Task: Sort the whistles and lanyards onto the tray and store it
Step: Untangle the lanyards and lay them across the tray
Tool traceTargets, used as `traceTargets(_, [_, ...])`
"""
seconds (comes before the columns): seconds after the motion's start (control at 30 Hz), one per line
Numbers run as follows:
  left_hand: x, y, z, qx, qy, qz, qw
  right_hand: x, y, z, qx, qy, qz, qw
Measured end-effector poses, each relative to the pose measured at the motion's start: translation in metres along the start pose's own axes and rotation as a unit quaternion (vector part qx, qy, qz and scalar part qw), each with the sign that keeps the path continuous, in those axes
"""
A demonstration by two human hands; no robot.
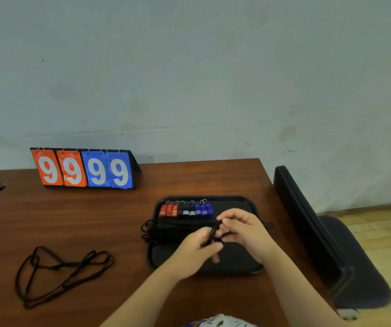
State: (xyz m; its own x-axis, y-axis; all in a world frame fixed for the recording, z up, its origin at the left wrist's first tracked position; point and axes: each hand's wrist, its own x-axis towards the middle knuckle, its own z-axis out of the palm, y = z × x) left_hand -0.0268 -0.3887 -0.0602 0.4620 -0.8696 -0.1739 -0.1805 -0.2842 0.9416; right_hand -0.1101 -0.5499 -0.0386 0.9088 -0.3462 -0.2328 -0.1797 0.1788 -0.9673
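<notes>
Brown wooden table (119,220) against a scuffed pale wall (189,67), and the action sits right over the black tray (234,267). Left hand (197,251) and right hand (241,230) are together above the tray's middle, both pinching a black cord (212,233) between thumb and fingertips. The left-hand fingers (213,249) curl around the strand from below, at about seven o'clock of the pinch; the right-hand fingers (227,223) close on it from about one o'clock. So both hands are grasping that cord, neither one loose.

Moving outward: the cord belongs with a bundle of black lanyards (166,230) laid across the tray, their loops spilling over the tray's rim at nine o'clock. At twelve o'clock on the tray, a neat row of whistles (186,210) stands side by side, touching: red ones on the left, black in the middle, blue on the right, each with a small metal ring on top.

Further out, at about eight o'clock from the tray, a loose lanyard (62,274) lies tangled on the bare wood, well apart from the tray. At eleven o'clock a flip scoreboard (83,169) reads 99 in orange and 99 in blue. At three o'clock, off the table's edge, a dark chair (326,244) stands beside it.
</notes>
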Motion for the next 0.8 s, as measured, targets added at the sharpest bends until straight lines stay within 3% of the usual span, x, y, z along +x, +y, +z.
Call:
traceTargets(0.13, [0.000,-0.018,-0.035,0.038,0.039,-0.099,0.994,0.010,0.007,-0.023,-0.035,0.219,0.038,0.974])
traceTargets(0.27, [-0.010,-0.042,-0.078,0.063,0.090,-0.155,0.982,0.010,0.017,-0.052,-0.020,0.311,0.044,0.949])
traceTargets(0.53, [-0.032,-0.075,-0.125,0.017,0.173,-0.217,0.961,0.011,0.036,-0.080,-0.041,0.340,0.066,0.937])
traceTargets(0.8, [-0.032,-0.105,-0.112,-0.026,0.257,-0.303,0.917,0.008,0.071,-0.090,-0.070,0.332,0.144,0.930])
